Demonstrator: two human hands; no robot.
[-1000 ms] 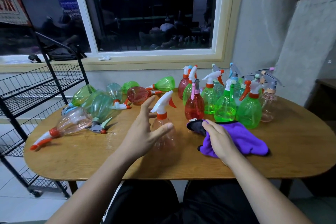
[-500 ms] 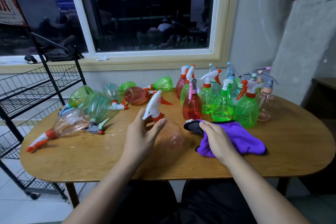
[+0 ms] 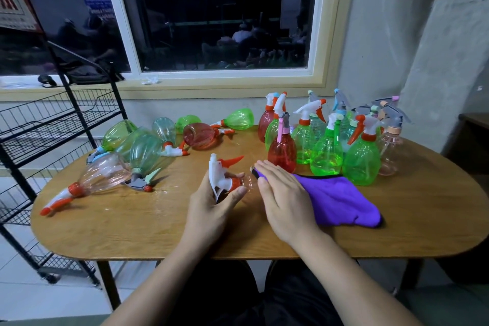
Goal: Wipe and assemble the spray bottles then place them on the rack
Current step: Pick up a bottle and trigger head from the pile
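Note:
My left hand (image 3: pixel 211 210) grips a clear pinkish spray bottle (image 3: pixel 221 176) by its orange collar and white trigger head, tipped over with the nozzle pointing up and away. Its see-through body runs to the right, mostly hidden under my right hand (image 3: pixel 285 201). That hand lies flat with straight fingers, pressing the near end of a purple cloth (image 3: pixel 336 198) against the bottle. The rest of the cloth trails right across the wooden table (image 3: pixel 397 233).
Several upright green, red and clear spray bottles (image 3: pixel 328 159) stand at the back right. Several more bottles (image 3: pixel 143 148) lie on their sides at the back left. A black wire rack (image 3: pixel 53 124) stands left of the table, below the window.
The bottle stood upright a second ago with my left hand open beside it. It has tipped over, my left hand has closed round its head, and my right hand has flattened onto the cloth.

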